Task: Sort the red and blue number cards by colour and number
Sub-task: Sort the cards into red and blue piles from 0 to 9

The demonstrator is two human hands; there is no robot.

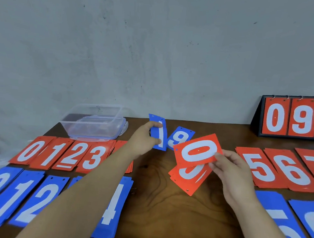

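Item one: my left hand [143,139] is pinching a blue 1 card [160,135] above the surface [164,204]. Item two: my right hand [232,173] is holding a red 0 card [198,150] over a red stack [187,177].

One wide-angle view, worn on the person's head, faces forward and down across the worktop [164,204] toward the grey wall [158,43]; it sits close, so the nearest cards [123,200] run off the lower edge

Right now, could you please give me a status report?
Left grip holds blue 1 card. Right grip pinches red 0 card. Blue 9 card unsorted between.
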